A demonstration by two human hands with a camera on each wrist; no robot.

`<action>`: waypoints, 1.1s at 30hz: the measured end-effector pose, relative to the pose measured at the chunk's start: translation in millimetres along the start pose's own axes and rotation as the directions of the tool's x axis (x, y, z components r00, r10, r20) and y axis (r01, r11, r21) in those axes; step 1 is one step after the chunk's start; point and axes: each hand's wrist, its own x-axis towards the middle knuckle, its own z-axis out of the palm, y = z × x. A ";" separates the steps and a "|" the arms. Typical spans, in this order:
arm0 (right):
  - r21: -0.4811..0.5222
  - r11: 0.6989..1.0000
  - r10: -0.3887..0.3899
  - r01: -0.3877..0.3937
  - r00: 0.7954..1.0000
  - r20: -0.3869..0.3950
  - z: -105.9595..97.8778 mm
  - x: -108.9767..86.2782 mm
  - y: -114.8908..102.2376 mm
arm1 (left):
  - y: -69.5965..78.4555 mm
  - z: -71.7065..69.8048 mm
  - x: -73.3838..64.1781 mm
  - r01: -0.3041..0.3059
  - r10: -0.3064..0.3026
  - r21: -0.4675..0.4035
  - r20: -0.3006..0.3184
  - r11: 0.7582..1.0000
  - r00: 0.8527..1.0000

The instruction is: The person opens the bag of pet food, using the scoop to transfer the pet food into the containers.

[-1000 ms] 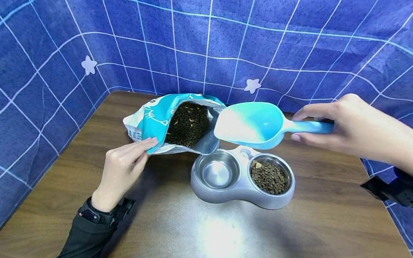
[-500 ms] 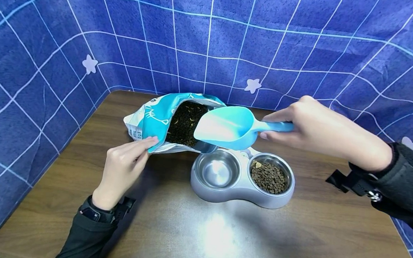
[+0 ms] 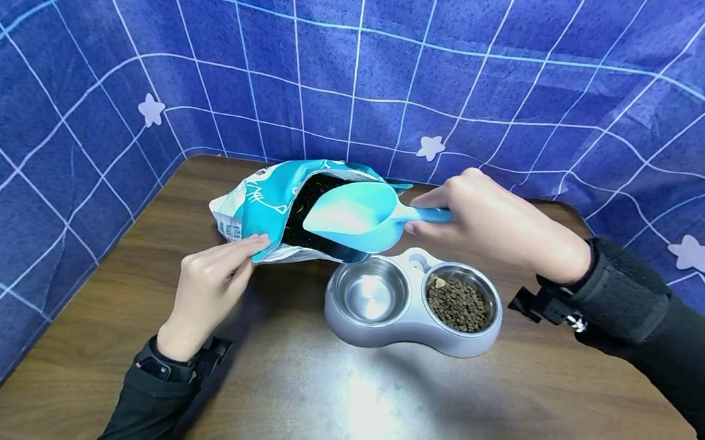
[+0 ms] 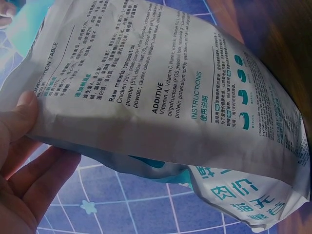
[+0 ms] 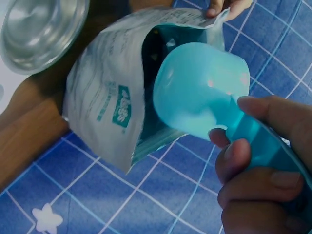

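My right hand (image 3: 469, 213) grips the handle of a light blue scoop (image 3: 353, 213). The scoop's bowl overlaps the mouth of a teal and white pet food bag (image 3: 270, 196) in the head view, and no kibble shows in it. Dark kibble inside the bag is mostly hidden behind the scoop. With thumb and fingers my left hand (image 3: 214, 286) pinches the bag's near rim, and the printed side of the bag (image 4: 161, 97) fills the left wrist view. In the right wrist view the scoop (image 5: 204, 83) points into the opening.
A grey double pet bowl (image 3: 409, 332) stands in front of the bag on the wooden table (image 3: 260, 388). Its left steel bowl (image 3: 371, 291) is bare; brown kibble (image 3: 458, 304) lies in the right one. Behind hangs a blue gridded cloth (image 3: 360, 67) with stars.
My right hand has moved left with the scoop, from beside the bag to over its mouth. The left hand keeps its place on the rim.
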 end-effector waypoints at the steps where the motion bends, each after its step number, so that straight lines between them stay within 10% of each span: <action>1: 0.002 1.000 0.013 -0.013 1.000 0.002 1.1 1.8 -0.8 | 0.1 0.1 0.0 0.003 -0.003 0.001 0.001 1.000 1.000; 26: -0.076 0.975 0.217 -0.208 0.966 0.138 21.9 34.8 -14.3 | 0.2 -2.7 -0.3 0.033 -0.034 0.007 0.055 0.999 0.998; 33: -0.136 0.935 0.349 -0.327 0.916 0.199 27.4 48.9 -19.6 | 0.0 -3.0 -0.1 0.024 -0.024 0.005 0.056 1.000 0.998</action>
